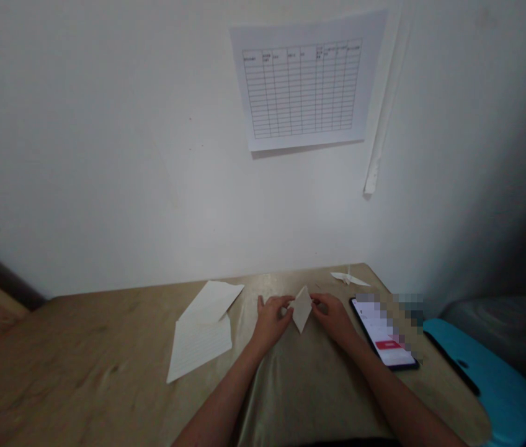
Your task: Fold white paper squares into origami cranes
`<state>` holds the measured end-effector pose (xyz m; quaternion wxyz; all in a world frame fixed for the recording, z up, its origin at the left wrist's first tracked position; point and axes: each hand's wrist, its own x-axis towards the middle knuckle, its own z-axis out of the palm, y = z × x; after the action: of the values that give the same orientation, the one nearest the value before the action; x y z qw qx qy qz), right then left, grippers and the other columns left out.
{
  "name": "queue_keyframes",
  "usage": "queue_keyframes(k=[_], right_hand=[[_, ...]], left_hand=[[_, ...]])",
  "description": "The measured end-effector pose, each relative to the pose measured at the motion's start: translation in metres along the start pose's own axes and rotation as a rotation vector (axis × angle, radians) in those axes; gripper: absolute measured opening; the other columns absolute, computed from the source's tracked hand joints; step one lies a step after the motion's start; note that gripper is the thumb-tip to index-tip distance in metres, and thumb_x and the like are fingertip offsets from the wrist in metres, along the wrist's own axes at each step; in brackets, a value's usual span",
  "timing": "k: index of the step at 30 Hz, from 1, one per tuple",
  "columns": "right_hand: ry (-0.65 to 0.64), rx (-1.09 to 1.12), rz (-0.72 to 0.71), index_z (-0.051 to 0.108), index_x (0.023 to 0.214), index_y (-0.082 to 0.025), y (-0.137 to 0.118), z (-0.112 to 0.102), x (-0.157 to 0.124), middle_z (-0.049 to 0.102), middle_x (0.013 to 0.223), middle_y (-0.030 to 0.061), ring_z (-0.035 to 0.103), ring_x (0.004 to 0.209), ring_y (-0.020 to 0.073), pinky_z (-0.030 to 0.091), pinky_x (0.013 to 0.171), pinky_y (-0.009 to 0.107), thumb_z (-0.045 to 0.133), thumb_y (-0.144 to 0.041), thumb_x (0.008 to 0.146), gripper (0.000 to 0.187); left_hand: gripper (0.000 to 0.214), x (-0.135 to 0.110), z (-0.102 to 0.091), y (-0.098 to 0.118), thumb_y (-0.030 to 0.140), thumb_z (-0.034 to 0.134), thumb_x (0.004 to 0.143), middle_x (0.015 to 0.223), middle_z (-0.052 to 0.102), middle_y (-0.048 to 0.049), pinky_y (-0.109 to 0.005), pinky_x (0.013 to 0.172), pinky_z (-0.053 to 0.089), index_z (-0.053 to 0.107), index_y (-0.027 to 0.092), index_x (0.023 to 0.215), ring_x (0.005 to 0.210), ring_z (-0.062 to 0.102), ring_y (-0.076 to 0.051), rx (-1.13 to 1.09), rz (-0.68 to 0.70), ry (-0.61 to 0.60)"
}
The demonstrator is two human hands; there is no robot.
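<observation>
A small white folded paper shape (302, 308), diamond-like, stands between my hands above the tan table (105, 360). My left hand (270, 320) pinches its left edge with curled fingers. My right hand (332, 316) pinches its right edge the same way. Both forearms reach in from the bottom of the view.
Loose white sheets (202, 332) lie left of my hands. A finished paper crane (349, 278) sits at the table's far right corner. A phone (384, 335) with a lit screen lies to the right. A blue stool (481, 372) stands beside the table. A printed grid sheet (303, 87) hangs on the wall.
</observation>
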<state>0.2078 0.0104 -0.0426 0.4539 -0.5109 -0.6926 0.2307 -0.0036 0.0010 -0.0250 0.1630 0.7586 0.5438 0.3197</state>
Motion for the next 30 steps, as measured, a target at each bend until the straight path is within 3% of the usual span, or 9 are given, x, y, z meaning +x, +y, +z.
queue_keyframes(k=[11, 20, 30], right_hand=[[-0.074, -0.174, -0.072, 0.077, 0.105, -0.027, 0.005, -0.006, 0.003, 0.076, 0.098, 0.0068, 0.065, 0.096, 0.0264, 0.043, 0.096, 0.044, 0.057, -0.024, 0.085, 0.028], [-0.161, -0.272, -0.052, 0.077, 0.106, -0.028, -0.003, -0.012, 0.001, 0.070, 0.103, 0.0069, 0.060, 0.103, 0.0235, 0.039, 0.099, 0.041, 0.058, -0.027, 0.090, 0.025], [-0.202, -0.329, -0.017, 0.077, 0.103, -0.028, -0.006, -0.013, -0.003, 0.067, 0.108, 0.0058, 0.058, 0.108, 0.0220, 0.037, 0.102, 0.038, 0.060, -0.021, 0.085, 0.026]], left_hand=[[0.026, 0.004, -0.011, 0.000, 0.023, 0.061, 0.088, 0.104, 0.077, -0.0018, -0.073, 0.116, 0.006, 0.074, 0.033, 0.108, 0.114, 0.062, -0.028, 0.063, -0.047, -0.015], [0.024, 0.006, -0.025, -0.001, 0.028, 0.064, 0.089, 0.118, 0.073, -0.0042, -0.074, 0.114, 0.005, 0.076, 0.036, 0.108, 0.121, 0.056, -0.028, 0.164, -0.095, -0.111], [0.023, 0.004, -0.026, -0.009, 0.025, 0.068, 0.087, 0.117, 0.071, -0.0029, -0.079, 0.111, 0.001, 0.077, 0.039, 0.103, 0.122, 0.054, -0.029, 0.209, -0.044, -0.128]])
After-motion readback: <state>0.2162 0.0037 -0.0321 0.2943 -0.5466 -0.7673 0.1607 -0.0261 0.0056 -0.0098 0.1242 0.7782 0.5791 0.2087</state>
